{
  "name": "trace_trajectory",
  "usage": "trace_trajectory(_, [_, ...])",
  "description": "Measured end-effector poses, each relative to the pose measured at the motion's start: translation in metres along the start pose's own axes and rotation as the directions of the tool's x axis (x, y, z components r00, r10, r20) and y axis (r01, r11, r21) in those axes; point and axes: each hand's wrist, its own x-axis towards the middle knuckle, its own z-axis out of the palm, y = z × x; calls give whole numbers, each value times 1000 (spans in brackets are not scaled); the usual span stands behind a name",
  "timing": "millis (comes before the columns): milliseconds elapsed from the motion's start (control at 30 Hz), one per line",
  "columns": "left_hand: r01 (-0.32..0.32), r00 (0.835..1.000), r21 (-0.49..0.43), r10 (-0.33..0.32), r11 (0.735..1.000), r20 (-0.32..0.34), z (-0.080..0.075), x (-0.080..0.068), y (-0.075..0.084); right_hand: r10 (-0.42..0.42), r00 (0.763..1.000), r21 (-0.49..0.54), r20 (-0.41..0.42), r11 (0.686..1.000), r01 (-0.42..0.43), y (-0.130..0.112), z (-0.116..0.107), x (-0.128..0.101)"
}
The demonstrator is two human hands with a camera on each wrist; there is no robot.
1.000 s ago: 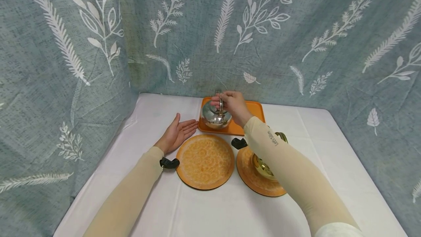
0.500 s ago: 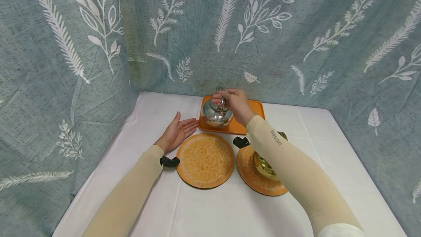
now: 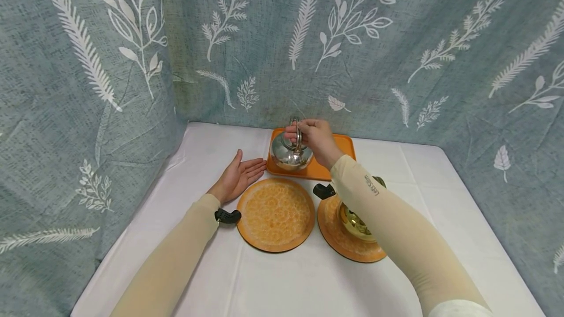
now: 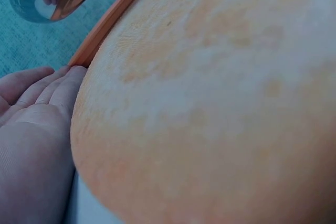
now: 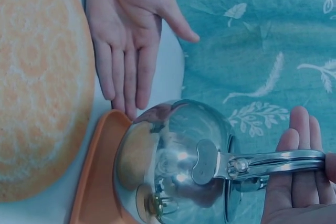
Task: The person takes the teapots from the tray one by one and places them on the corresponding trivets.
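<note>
R hand (image 3: 318,142) holds steel kettle (image 3: 288,153) over orange tray (image 3: 341,147).

Two round mats (image 3: 275,214) (image 3: 335,238), two kettles (image 3: 288,153) (image 3: 354,221), one tray (image 3: 341,146).

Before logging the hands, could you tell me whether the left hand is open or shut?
Open: the left hand lies palm up with straight fingers beside the plate, holding nothing.

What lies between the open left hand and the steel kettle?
Only the orange tray's near rim; left hand fingertips nearly reach it below the kettle. Right wrist view shows this.
</note>
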Motion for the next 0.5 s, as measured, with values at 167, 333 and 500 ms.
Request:
trace_trajectory(167, [-4,1000,6,4,1000,11,-1,1,-1,-11,1000,13,2,1000,11,2,-1,0])
trace_trajectory(333, [-12,1000,19,12,1000,29,-4,1,-3,-12,1000,12,4,1000,12,4,-2,-1])
trace_trajectory(500, [-19,999,24,18,1000,42,-5,-1,-2,-11,1000,-5,5,1000,11,4,-2,-4])
